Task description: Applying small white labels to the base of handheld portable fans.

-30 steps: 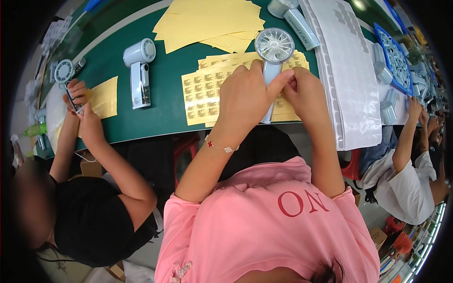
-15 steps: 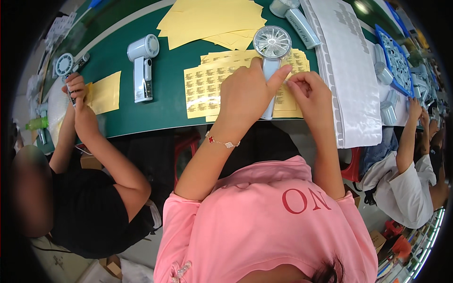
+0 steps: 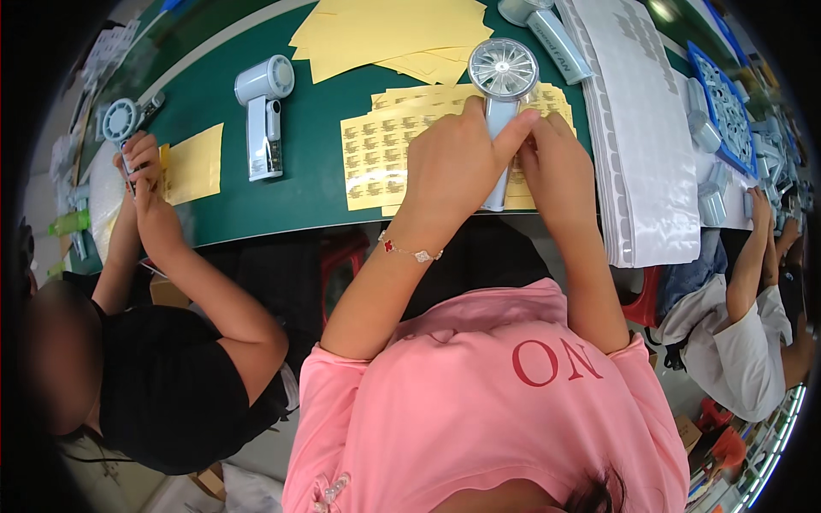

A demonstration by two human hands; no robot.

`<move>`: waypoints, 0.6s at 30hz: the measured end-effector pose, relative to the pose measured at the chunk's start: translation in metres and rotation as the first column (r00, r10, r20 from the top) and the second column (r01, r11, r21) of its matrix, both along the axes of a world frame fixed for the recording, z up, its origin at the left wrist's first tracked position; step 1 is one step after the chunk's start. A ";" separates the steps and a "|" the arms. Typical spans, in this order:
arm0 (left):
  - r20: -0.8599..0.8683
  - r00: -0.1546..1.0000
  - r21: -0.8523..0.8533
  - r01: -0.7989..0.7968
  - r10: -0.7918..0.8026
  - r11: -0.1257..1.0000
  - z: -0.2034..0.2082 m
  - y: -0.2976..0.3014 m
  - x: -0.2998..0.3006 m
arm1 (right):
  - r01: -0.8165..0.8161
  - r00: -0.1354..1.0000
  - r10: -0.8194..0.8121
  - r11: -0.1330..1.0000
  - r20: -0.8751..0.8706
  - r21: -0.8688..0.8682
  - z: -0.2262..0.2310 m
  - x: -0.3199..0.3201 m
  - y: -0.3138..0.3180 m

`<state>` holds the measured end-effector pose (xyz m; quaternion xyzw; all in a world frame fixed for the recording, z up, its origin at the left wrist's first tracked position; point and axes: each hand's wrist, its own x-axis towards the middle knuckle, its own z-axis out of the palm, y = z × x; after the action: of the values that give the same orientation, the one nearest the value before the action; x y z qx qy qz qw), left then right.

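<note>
A pale blue handheld fan (image 3: 503, 70) with a clear round front lies head away from me, over yellow sheets of small printed labels (image 3: 376, 162). My left hand (image 3: 457, 158) is wrapped around its handle from the left, thumb lying across the top. Against the handle's right side is my right hand (image 3: 554, 167), its fingers bent and close to the left thumb. The right fingertips are partly hidden, and whatever they pinch is too small to make out.
Another blue fan (image 3: 263, 120) lies to the left, and one more (image 3: 556, 43) at the back right. Plain yellow sheets (image 3: 393, 34) lie behind. A white plastic stack (image 3: 641, 171) and a blue tray of parts (image 3: 723, 111) are rightward. Co-workers sit at both sides; the left one holds a fan (image 3: 121, 120).
My right hand has moved up and inward, its fingers now meeting the handle by my left thumb. My left hand keeps hold of the fan. The whole view has shifted slightly.
</note>
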<state>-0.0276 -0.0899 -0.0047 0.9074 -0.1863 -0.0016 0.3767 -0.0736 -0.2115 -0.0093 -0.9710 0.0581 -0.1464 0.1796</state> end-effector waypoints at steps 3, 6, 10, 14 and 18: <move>-0.187 0.982 0.060 0.025 -0.013 0.998 0.010 0.005 0.000 | -0.173 0.981 0.145 0.955 0.132 0.239 0.002 -0.019 -0.003; -0.196 0.980 0.090 0.024 -0.006 0.996 0.015 0.004 0.000 | -0.090 0.991 0.126 0.869 -0.041 0.486 0.018 -0.041 -0.012; -0.263 0.965 0.050 0.029 -0.014 0.998 0.016 0.004 0.006 | -0.041 0.998 0.061 0.788 -0.013 0.614 0.011 -0.036 -0.029; -0.293 0.956 0.018 0.002 0.003 1.000 0.012 0.004 0.006 | 0.028 0.999 0.008 0.594 -0.040 0.804 0.016 -0.021 -0.023; -0.292 0.956 -0.003 -0.005 0.003 1.000 0.008 0.003 0.005 | -0.069 0.993 -0.048 0.477 0.104 0.876 0.016 -0.017 -0.021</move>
<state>-0.0229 -0.0866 0.0034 0.8968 -0.1267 -0.1344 0.4019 -0.0905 -0.2326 0.0065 -0.7328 0.1086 -0.1500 0.6548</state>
